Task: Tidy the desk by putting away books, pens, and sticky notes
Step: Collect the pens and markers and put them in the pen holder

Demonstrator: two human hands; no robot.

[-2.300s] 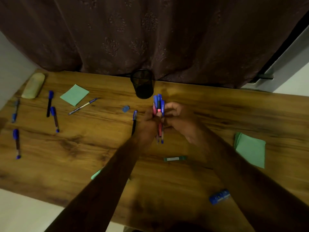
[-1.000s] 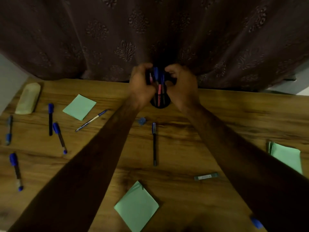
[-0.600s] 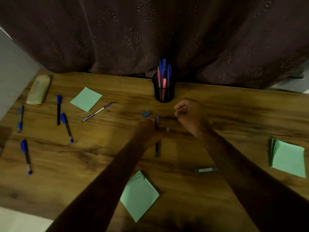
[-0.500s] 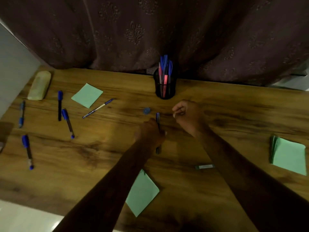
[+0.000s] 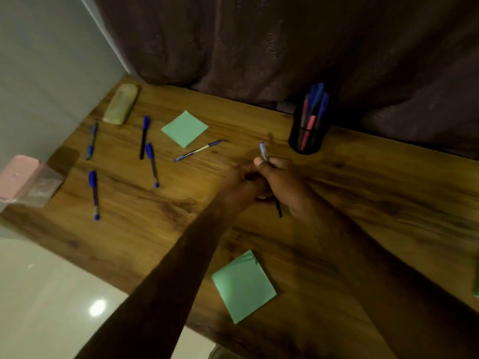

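A blue-capped black pen (image 5: 263,151) stands tilted over the middle of the wooden desk (image 5: 388,203). My right hand (image 5: 285,185) pinches it between thumb and fingers. My left hand (image 5: 239,181) is curled tight against my right hand, at the pen's lower part. A black mesh pen holder (image 5: 307,137) with several pens stands at the back, beyond my hands. Loose pens lie on the left: (image 5: 143,137), (image 5: 152,164), (image 5: 93,194), (image 5: 92,141) and a thin pen (image 5: 198,150). Green sticky notes lie at the back left (image 5: 185,128) and the near edge (image 5: 243,286).
A beige pouch (image 5: 120,103) lies at the back left corner. A pink-lidded box (image 5: 23,180) sits off the desk's left end. A dark curtain (image 5: 259,42) hangs behind the desk. Another green pad (image 5: 476,281) shows at the right edge.
Both hands put a bundle of pens into the holder and drew back. My left hand then took the black pen off the desk, and my right hand now pinches it raised.
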